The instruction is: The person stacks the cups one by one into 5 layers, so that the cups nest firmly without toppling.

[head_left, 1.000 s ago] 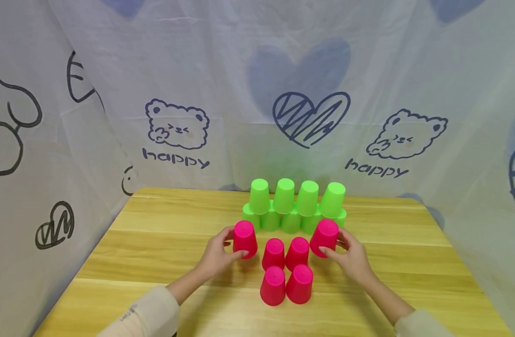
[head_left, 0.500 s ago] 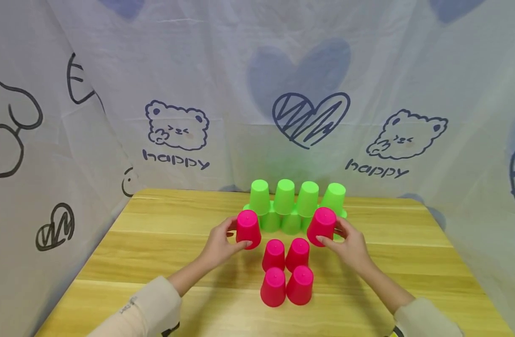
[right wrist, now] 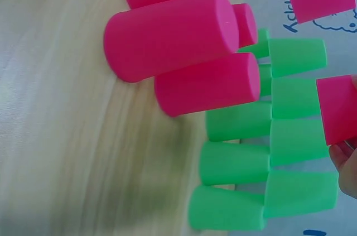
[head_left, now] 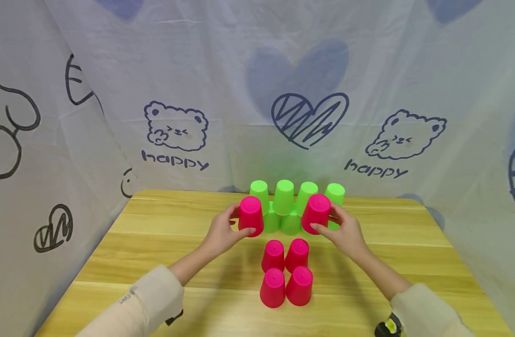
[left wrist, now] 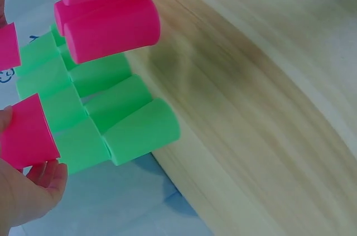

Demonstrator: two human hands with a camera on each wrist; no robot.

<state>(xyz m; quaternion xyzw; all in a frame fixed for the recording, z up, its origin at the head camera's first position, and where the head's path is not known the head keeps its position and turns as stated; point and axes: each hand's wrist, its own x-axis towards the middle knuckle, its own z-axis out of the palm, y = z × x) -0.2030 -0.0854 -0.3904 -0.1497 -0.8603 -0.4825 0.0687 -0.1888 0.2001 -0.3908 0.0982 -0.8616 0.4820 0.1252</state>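
Note:
My left hand (head_left: pixel 222 232) grips an upside-down pink cup (head_left: pixel 251 217) by its side, thumb in front. A second pink cup (head_left: pixel 315 216), tilted a little, is held by my right hand (head_left: pixel 347 232). Both cups hang in the air in front of a two-tier row of upside-down green cups (head_left: pixel 284 199), hiding parts of it. Nearer to me, two rows of two upside-down pink cups (head_left: pixel 273 289) stand on the table below the hands. In the left wrist view my left fingers (left wrist: pixel 51 177) curl round the cup; the right wrist view cuts off part of the right hand.
A wooden table (head_left: pixel 156 243) carries all the cups. Behind it hangs a pale cloth (head_left: pixel 232 70) with bear and heart drawings, close to the green cups. Another cloth stretch (head_left: pixel 21 140) borders the left side.
Both hands have lifted their pink cups and moved them farther away and slightly inward, now overlapping the green upper tier in the head view. The standing cups have not moved.

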